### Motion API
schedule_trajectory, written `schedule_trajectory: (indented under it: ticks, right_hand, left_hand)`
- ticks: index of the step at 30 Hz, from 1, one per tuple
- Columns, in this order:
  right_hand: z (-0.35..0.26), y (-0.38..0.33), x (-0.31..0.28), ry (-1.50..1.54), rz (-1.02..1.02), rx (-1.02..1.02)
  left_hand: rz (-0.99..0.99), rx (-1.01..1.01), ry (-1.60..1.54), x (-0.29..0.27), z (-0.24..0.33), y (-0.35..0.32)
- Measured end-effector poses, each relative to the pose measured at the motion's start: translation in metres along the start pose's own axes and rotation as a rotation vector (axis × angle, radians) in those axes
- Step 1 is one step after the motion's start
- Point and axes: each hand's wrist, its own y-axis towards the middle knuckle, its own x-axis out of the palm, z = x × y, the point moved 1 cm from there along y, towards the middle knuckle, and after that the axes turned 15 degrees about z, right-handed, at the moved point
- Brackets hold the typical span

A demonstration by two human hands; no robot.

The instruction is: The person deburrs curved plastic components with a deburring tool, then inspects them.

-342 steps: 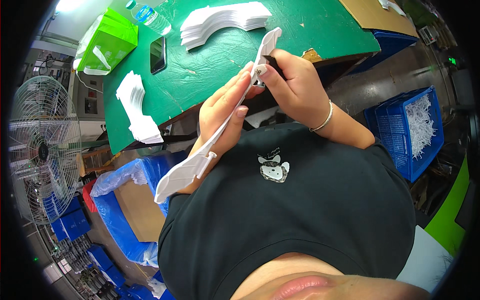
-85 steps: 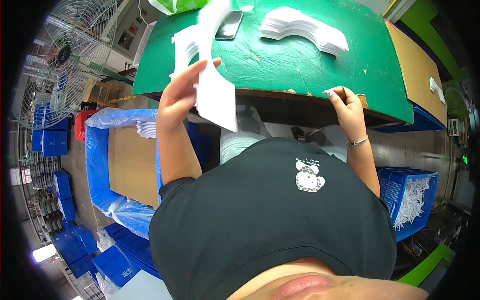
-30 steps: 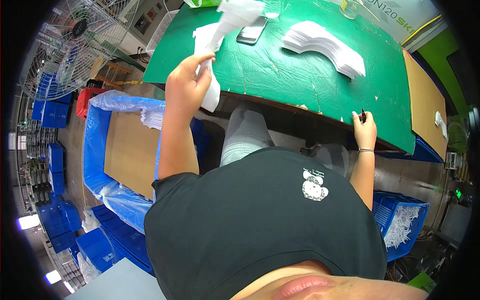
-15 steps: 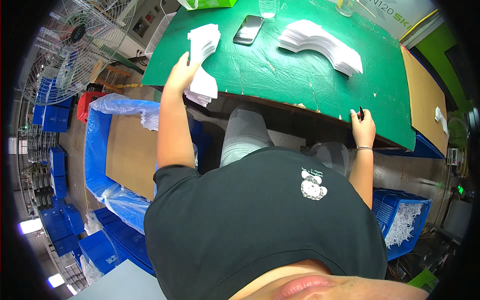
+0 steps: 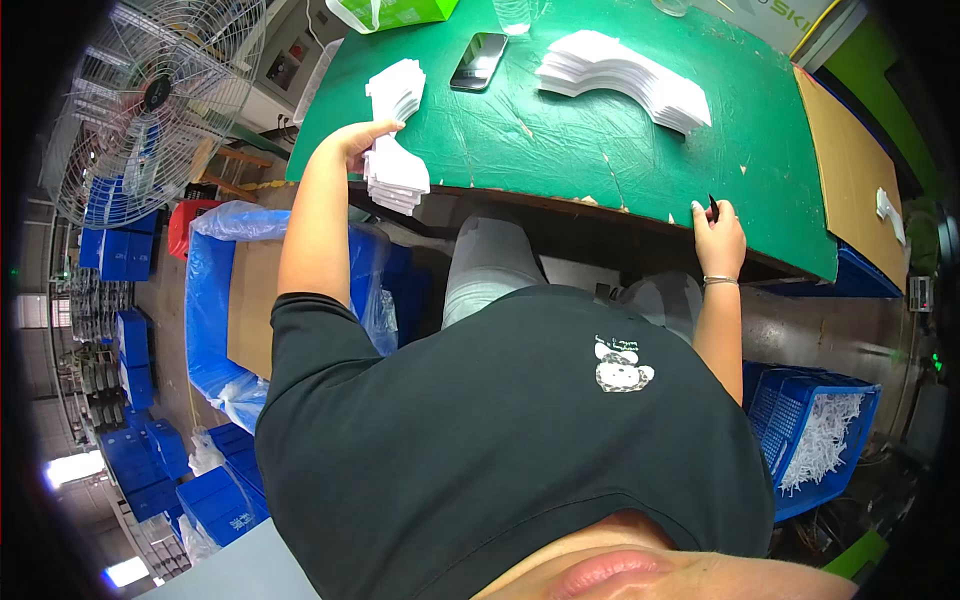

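Observation:
A stack of white curved paper pieces (image 5: 398, 172) lies at the left of the green table (image 5: 500, 140), its near end jutting past the front edge. Around its narrow middle my left hand (image 5: 365, 142) is closed, thumb across the top and the other fingers hidden. At the right front edge my right hand (image 5: 720, 245) is closed on a small dark slim tool (image 5: 714, 207), whose exact kind I cannot make out. Farther back on the table a second, arched stack of white paper pieces (image 5: 625, 80) lies apart from both hands.
A phone (image 5: 479, 62), a clear cup (image 5: 513, 14) and a green bag (image 5: 400, 12) are on the table. On the left stand a blue-lined box (image 5: 212, 300) and a wire fan (image 5: 155, 95). A blue crate (image 5: 790, 420) of paper shreds stands at right; cardboard (image 5: 850, 160) borders the table.
My left thumb has come down across the left stack, which now sits slightly farther back at its near end. The whole view has shifted a little. My right hand still holds the dark tool.

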Motion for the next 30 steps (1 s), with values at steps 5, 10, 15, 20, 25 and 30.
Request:
schedule_trajectory:
  ticks: [5, 10, 15, 20, 25, 30]
  right_hand:
    - [0.001, 0.0, 0.0, 0.0, 0.014, -0.052]
    - [-0.003, 0.001, -0.007, -0.002, -0.054, -0.056]
    - [0.006, 0.0, -0.003, 0.002, -0.058, -0.083]
    - [0.006, -0.002, 0.003, -0.025, -0.024, -0.09]
    - [0.005, -0.003, 0.004, -0.044, 0.017, -0.108]
    - [0.006, -0.003, 0.003, -0.052, 0.05, -0.142]
  left_hand:
    - [0.066, 0.014, -0.011, 0.01, 0.001, 0.001]
    - [0.144, 0.092, 0.295, 0.01, 0.0, 0.023]
    - [0.455, 0.66, 0.553, 0.037, 0.064, -0.087]
    - [0.458, 1.161, 0.789, 0.087, 0.097, -0.135]
    - [0.312, 1.11, 1.115, 0.17, 0.076, -0.113]
    - [0.294, 1.139, 1.111, 0.169, 0.08, -0.104]
